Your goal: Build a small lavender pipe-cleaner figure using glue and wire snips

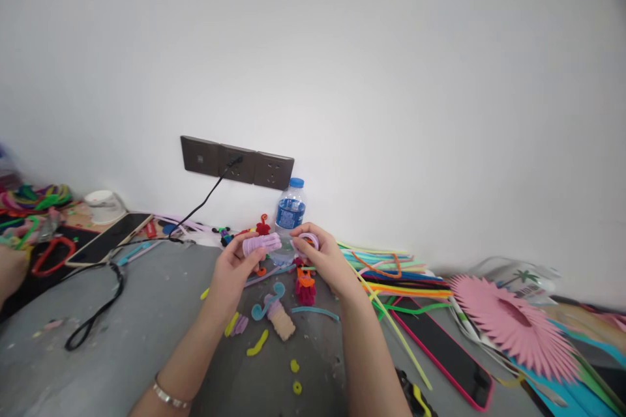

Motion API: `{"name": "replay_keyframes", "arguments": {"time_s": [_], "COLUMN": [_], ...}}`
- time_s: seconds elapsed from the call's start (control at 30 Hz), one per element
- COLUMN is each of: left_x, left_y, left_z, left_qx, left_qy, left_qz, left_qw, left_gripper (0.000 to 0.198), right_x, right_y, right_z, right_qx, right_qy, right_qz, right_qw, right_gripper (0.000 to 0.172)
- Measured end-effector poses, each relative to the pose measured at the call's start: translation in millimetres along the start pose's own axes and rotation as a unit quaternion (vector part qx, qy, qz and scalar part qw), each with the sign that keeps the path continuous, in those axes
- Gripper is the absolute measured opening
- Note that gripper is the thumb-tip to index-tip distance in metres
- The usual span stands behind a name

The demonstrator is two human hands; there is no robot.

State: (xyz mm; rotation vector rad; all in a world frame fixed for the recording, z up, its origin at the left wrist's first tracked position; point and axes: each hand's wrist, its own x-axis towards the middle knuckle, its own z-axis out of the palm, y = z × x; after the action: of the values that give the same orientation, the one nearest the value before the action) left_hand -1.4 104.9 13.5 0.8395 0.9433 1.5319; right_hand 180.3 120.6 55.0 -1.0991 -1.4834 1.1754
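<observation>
My left hand (229, 273) is closed on a wound bundle of lilac pipe cleaner (261, 244), pinched between thumb and fingers. A few centimetres to the right, my right hand (328, 260) pinches a curled lilac pipe cleaner (312, 238); whether the two pieces join cannot be made out. Below them lies a beige and lilac wound figure (281, 320) with a curly blue pipe cleaner (261, 308) on it. An orange and magenta pipe-cleaner figure (306, 287) is beside my right hand. Small yellow pieces (258, 343) are scattered on the grey table (235, 378).
A water bottle (291, 212) stands against the wall by the sockets (237, 163). Coloured pipe cleaners (411, 280), a pink-edged phone (445, 352) and a pink pleated paper disc (518, 326) lie right. Another person's hand (12, 270), red-handled scissors (53, 255) and a black cable (117, 287) are left.
</observation>
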Motion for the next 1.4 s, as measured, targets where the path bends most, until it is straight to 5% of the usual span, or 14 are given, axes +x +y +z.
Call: {"name": "replay_keyframes", "arguments": {"time_s": [0.63, 0.87, 1.13, 1.4], "left_x": [0, -6, -3, -3], "left_y": [-1, 6, 3, 3], "left_z": [3.1, 6.0, 5.9, 4.4], "left_qx": [-0.013, -0.078, -0.099, -0.073], "left_qy": [-0.005, -0.003, 0.010, -0.034], "left_qz": [-0.013, -0.040, -0.004, 0.003], "left_qw": [1.000, 0.996, 0.995, 0.997], "left_gripper": [0.043, 0.047, 0.054, 0.049], "right_x": [-7, -6, -11, -2], "right_y": [-7, -7, -12, 3], "right_z": [-1, -3, -4, -5], "right_qx": [0.164, 0.150, 0.249, 0.272], "right_qy": [-0.072, -0.077, -0.154, -0.136], "right_qz": [0.035, 0.029, 0.063, 0.056], "right_qw": [0.983, 0.985, 0.954, 0.951], "right_gripper": [0.043, 0.044, 0.049, 0.059]}}
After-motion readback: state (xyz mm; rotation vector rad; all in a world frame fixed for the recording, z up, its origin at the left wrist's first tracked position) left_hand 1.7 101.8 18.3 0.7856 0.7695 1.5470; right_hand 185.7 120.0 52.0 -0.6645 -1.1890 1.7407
